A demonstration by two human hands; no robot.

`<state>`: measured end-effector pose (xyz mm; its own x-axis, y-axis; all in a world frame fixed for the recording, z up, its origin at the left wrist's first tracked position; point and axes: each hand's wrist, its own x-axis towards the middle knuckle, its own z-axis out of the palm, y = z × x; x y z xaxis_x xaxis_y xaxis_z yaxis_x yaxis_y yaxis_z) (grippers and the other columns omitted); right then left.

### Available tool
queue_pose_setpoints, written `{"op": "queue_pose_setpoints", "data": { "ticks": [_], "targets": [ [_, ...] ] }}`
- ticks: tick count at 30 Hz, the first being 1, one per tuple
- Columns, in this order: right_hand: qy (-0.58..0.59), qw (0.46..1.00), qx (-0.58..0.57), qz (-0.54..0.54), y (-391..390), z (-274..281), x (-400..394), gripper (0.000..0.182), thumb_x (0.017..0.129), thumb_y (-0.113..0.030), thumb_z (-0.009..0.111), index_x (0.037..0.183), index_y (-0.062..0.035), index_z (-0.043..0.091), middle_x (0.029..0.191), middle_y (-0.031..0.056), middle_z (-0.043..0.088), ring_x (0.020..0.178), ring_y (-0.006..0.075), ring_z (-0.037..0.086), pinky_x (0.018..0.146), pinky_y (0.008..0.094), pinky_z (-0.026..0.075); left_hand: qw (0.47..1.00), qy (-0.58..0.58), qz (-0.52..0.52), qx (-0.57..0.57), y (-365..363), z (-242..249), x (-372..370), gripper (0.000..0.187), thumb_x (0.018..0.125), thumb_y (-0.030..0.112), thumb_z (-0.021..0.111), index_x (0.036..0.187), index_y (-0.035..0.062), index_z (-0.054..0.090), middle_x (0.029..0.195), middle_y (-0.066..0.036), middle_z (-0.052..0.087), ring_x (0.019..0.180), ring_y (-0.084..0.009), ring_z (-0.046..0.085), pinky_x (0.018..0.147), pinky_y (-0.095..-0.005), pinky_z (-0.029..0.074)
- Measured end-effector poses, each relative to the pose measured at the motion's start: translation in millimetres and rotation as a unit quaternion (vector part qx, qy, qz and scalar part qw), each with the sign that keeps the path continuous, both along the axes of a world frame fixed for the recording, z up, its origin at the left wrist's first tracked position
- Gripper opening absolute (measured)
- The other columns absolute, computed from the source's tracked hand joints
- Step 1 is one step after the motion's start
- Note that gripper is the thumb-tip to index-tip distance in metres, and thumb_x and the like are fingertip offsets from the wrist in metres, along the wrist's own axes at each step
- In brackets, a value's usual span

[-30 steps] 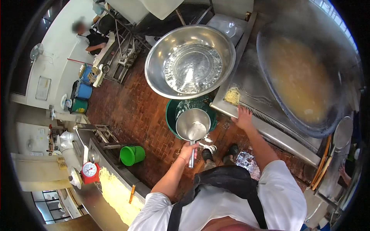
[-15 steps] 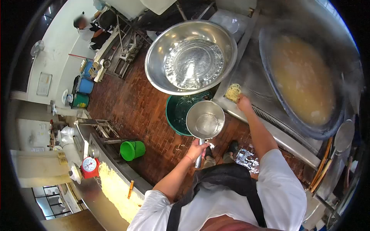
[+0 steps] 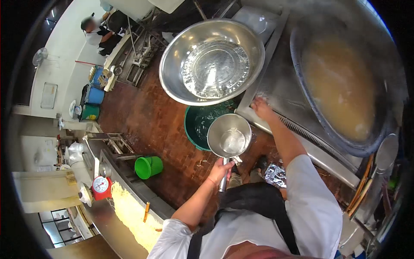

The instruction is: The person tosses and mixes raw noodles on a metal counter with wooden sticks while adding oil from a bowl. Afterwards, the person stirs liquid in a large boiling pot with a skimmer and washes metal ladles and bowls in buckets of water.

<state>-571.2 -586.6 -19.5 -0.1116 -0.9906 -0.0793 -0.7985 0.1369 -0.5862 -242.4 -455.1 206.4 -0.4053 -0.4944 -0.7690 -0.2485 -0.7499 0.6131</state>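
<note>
My left hand (image 3: 221, 170) is wrapped round the handle of a steel saucepan (image 3: 229, 135), which is held over the floor and partly above the green tub (image 3: 196, 125). My right hand (image 3: 261, 108) reaches to the near left corner of the steel stove top (image 3: 282, 82). Its fingers are blurred, and whatever they may hold cannot be made out. Just beyond the saucepan stands a large steel basin (image 3: 215, 69) with a little clear liquid in it.
A large pot of cloudy brown liquid (image 3: 340, 86) steams at the right, beside a strainer (image 3: 387, 152). Yellow noodles (image 3: 133, 216) and a red scale (image 3: 101, 186) are on the left counter. A bright green bucket (image 3: 148, 167) is on the floor. Another person (image 3: 101, 36) works far back left.
My right hand has moved slightly left and up onto the spot where a small bundle of noodles lay; the bundle no longer shows. My left hand still holds the saucepan.
</note>
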Motion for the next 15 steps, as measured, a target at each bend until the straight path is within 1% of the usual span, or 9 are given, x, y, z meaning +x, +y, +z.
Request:
{"op": "queue_pose_setpoints", "data": {
  "ticks": [1, 2, 4, 5, 8, 11, 13, 14, 15],
  "targets": [
    [-0.021, 0.999, -0.002, 0.042, 8, 3, 2, 0.052, 0.095, -0.039, 0.048, 0.131, -0.0031, 0.052, 0.144, 0.0186, 0.042, 0.135, 0.0365, 0.036, 0.113, 0.0449, 0.028, 1.0, -0.005, 0.002, 0.004, 0, 3, -2, 0.019, 0.091, 0.016, 0.062, 0.095, 0.0078, 0.045, 0.06, -0.001, 0.047, 0.042, -0.0121, 0.045, 0.036, -0.0276, 0.039],
    [-0.012, 0.999, -0.019, 0.031, 19, 7, -2, 0.052, 0.095, -0.04, 0.049, 0.131, -0.003, 0.051, 0.142, 0.0181, 0.044, 0.135, 0.0363, 0.037, 0.113, 0.0449, 0.028, 1.0, 0.004, -0.001, 0.0, -1, 3, -2, 0.019, 0.091, 0.016, 0.062, 0.095, 0.0078, 0.045, 0.06, -0.001, 0.047, 0.042, -0.0119, 0.045, 0.037, -0.0275, 0.039],
    [0.005, 0.999, -0.052, 0.009, 48, 66, 2, 0.053, 0.094, -0.04, 0.051, 0.132, -0.0027, 0.051, 0.139, 0.017, 0.048, 0.133, 0.0359, 0.038, 0.112, 0.0448, 0.03, 1.0, 0.021, -0.008, -0.009, -2, -1, -1, 0.019, 0.091, 0.015, 0.061, 0.095, 0.0078, 0.045, 0.06, -0.001, 0.047, 0.042, -0.0116, 0.046, 0.037, -0.0272, 0.039],
    [0.011, 0.996, -0.06, -0.063, 55, 62, 0, 0.053, 0.093, -0.037, 0.054, 0.133, -0.0015, 0.049, 0.137, 0.0239, 0.047, 0.13, 0.0407, 0.04, 0.109, 0.0463, 0.034, 1.0, 0.012, -0.012, -0.005, -2, -1, 0, 0.019, 0.091, 0.016, 0.062, 0.096, 0.0075, 0.046, 0.061, 0.0, 0.047, 0.043, -0.011, 0.046, 0.037, -0.0269, 0.04],
    [0.082, 0.951, 0.119, -0.273, 77, 76, -5, 0.055, 0.094, -0.038, 0.052, 0.133, 0.0002, 0.046, 0.131, 0.0338, 0.046, 0.124, 0.045, 0.045, 0.103, 0.0485, 0.04, 1.0, 0.001, -0.007, 0.003, -5, 9, -1, 0.019, 0.091, 0.017, 0.062, 0.098, 0.0073, 0.047, 0.061, 0.0, 0.047, 0.044, -0.0108, 0.046, 0.037, -0.0267, 0.04],
    [0.107, 0.95, 0.123, -0.265, 84, 28, -12, 0.054, 0.095, -0.038, 0.048, 0.13, 0.0018, 0.047, 0.123, 0.038, 0.047, 0.119, 0.0462, 0.049, 0.097, 0.0499, 0.044, 1.0, -0.001, -0.011, -0.019, -8, 6, 1, 0.018, 0.091, 0.017, 0.062, 0.098, 0.0067, 0.049, 0.062, 0.0, 0.048, 0.044, -0.0108, 0.047, 0.037, -0.0268, 0.041],
    [0.126, 0.955, 0.152, -0.22, 76, -9, -17, 0.052, 0.095, -0.038, 0.045, 0.128, 0.002, 0.049, 0.12, 0.0355, 0.05, 0.117, 0.0446, 0.05, 0.096, 0.0497, 0.045, 1.0, 0.001, 0.0, -0.017, -9, 7, 2, 0.017, 0.091, 0.017, 0.062, 0.095, 0.0065, 0.049, 0.062, 0.0, 0.048, 0.044, -0.0108, 0.047, 0.037, -0.0269, 0.041],
    [0.136, 0.956, 0.166, -0.198, 73, -17, -19, 0.051, 0.096, -0.038, 0.043, 0.126, 0.0021, 0.05, 0.118, 0.0343, 0.051, 0.117, 0.0437, 0.051, 0.095, 0.0496, 0.045, 1.0, 0.003, 0.005, -0.016, -9, 8, 2, 0.017, 0.091, 0.017, 0.062, 0.094, 0.0064, 0.049, 0.062, 0.0, 0.048, 0.045, -0.0108, 0.047, 0.037, -0.0269, 0.041],
    [0.122, 0.962, 0.15, -0.194, 76, 4, -15, 0.049, 0.095, -0.037, 0.044, 0.122, 0.0039, 0.051, 0.119, 0.0331, 0.052, 0.113, 0.0443, 0.053, 0.095, 0.05, 0.046, 1.0, 0.003, 0.006, -0.017, -9, 7, 3, 0.017, 0.091, 0.017, 0.062, 0.093, 0.0063, 0.049, 0.062, 0.0, 0.048, 0.045, -0.0108, 0.047, 0.037, -0.027, 0.041]
  ]
}}
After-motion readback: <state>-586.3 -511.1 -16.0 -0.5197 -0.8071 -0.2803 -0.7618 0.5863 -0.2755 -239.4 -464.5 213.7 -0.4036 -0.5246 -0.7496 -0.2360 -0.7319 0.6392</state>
